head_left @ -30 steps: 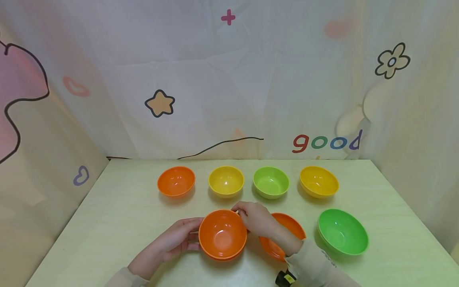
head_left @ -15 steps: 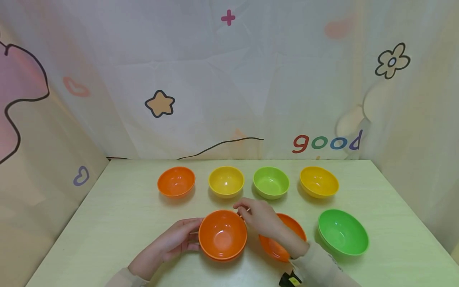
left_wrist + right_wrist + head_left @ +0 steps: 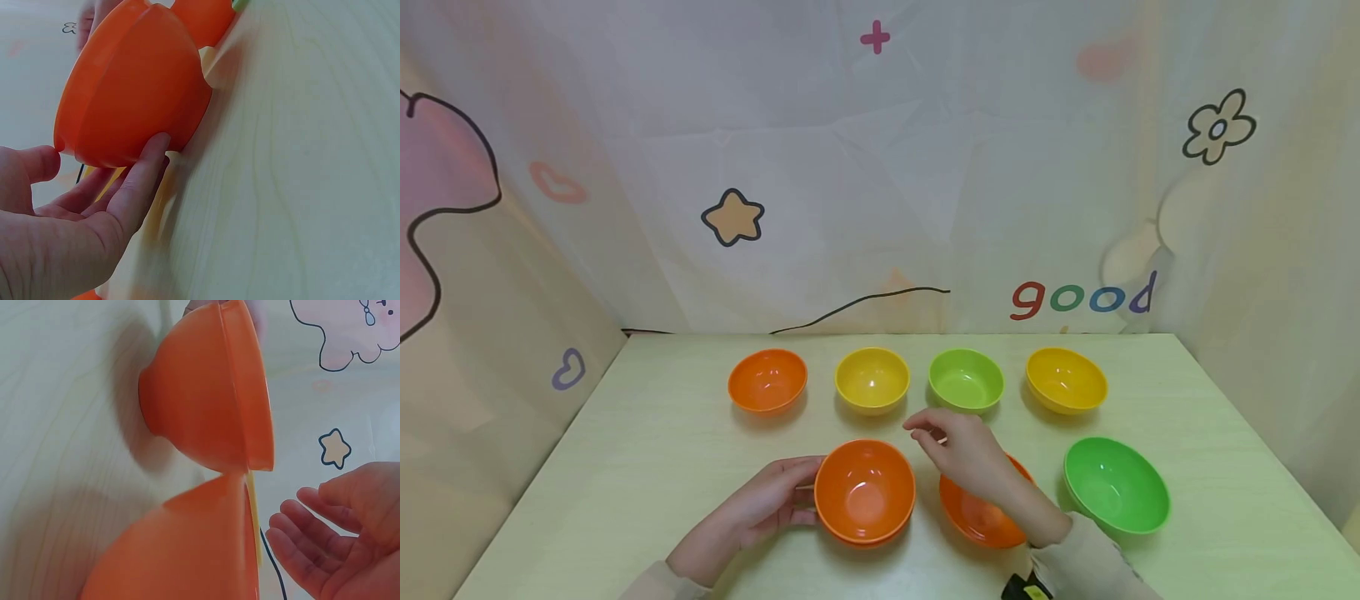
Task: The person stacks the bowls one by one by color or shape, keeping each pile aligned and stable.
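Observation:
Two nested orange bowls [image 3: 865, 492] stand upright on the table, near the front middle. My left hand [image 3: 772, 502] holds the stack from its left side; in the left wrist view the thumb is at the rim and the fingers [image 3: 140, 181] lie against the lower wall. To the right, my right hand [image 3: 967, 452] hovers with loosely bent fingers and nothing between them, apart from the stack. Below its forearm sits another orange bowl [image 3: 973, 517], partly covered by that arm. In the right wrist view the stacked rims [image 3: 240, 394] show one just above the other.
Along the back stand an orange bowl [image 3: 767, 382], a yellow bowl [image 3: 872, 382], a light green bowl [image 3: 966, 379] and another yellow bowl [image 3: 1066, 381]. A larger green bowl [image 3: 1116, 485] sits at the right. A printed curtain [image 3: 820, 167] rises behind the table [image 3: 647, 433].
My right hand has let go of the stack's rim and moved away to the right and slightly up. My left hand and the stacked bowls have stayed in place.

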`<state>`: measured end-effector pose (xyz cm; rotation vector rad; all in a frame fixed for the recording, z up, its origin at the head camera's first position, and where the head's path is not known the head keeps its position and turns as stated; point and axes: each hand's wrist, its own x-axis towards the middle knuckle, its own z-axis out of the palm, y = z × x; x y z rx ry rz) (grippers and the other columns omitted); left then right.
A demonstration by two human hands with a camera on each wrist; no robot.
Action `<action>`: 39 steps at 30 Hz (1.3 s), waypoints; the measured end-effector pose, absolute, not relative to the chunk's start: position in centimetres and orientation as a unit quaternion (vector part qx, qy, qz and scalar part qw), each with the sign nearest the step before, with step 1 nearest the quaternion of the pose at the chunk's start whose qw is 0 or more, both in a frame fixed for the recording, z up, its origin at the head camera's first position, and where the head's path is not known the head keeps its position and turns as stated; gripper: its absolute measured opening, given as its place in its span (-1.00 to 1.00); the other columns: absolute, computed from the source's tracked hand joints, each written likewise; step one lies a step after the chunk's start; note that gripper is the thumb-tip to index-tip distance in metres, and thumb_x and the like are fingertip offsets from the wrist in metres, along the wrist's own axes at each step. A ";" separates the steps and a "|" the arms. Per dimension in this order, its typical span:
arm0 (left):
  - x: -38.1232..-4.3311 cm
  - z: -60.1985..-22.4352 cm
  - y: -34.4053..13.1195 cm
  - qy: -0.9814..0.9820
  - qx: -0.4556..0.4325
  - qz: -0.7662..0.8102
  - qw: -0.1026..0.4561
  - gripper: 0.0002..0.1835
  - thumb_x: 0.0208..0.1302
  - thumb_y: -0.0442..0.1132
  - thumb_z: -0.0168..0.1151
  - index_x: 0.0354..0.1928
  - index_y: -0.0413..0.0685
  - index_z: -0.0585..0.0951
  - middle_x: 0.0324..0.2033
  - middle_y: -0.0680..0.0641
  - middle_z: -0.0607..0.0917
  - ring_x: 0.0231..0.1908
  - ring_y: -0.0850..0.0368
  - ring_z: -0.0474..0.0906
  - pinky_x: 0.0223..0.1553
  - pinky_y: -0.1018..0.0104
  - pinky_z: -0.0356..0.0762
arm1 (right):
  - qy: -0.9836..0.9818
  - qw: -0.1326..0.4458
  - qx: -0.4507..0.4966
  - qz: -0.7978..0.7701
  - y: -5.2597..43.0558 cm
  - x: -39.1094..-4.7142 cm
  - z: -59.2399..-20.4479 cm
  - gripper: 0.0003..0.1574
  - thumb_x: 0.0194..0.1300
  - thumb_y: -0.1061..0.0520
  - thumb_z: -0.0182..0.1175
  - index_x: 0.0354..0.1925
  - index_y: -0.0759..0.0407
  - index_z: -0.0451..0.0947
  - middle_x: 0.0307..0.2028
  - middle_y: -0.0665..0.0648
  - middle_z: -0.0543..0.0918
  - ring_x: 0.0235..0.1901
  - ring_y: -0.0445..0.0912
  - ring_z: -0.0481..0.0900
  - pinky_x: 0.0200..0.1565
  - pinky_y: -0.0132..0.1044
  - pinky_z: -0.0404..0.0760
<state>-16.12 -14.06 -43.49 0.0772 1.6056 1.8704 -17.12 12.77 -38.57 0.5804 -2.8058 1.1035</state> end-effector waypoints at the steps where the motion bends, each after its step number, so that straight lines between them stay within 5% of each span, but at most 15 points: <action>1: -16.1 -43.5 -14.1 0.614 0.030 0.716 0.331 -0.40 0.36 0.01 -0.03 0.27 -0.31 0.29 0.02 -0.14 0.58 -0.15 0.11 0.57 -0.13 0.25 0.60 | -0.914 0.035 0.188 0.358 12.9 -17.1 -38.6 -0.84 0.22 0.22 0.19 -0.23 0.03 0.62 -0.29 -0.06 0.66 -0.34 -0.21 0.57 -0.28 -0.44 0.58; 26: -16.3 -43.5 -14.0 0.616 0.029 0.714 0.332 -0.38 0.36 0.04 -0.04 0.28 -0.28 0.28 0.06 -0.15 0.55 -0.12 0.11 0.57 -0.13 0.25 0.59 | -0.925 0.066 0.139 0.347 18.3 -17.1 -39.6 -0.78 0.19 0.23 0.20 -0.15 0.17 0.61 -0.25 0.05 0.64 -0.22 -0.08 0.59 -0.16 -0.17 0.62; 39: -16.1 -43.5 -14.1 0.612 0.031 0.716 0.334 -0.40 0.36 0.02 -0.03 0.26 -0.29 0.30 0.02 -0.12 0.58 -0.14 0.12 0.57 -0.14 0.26 0.60 | -0.928 0.076 0.137 0.338 20.3 -16.1 -40.6 -0.75 0.15 0.31 0.21 -0.14 0.20 0.60 -0.27 0.10 0.63 -0.26 -0.07 0.59 -0.26 -0.28 0.64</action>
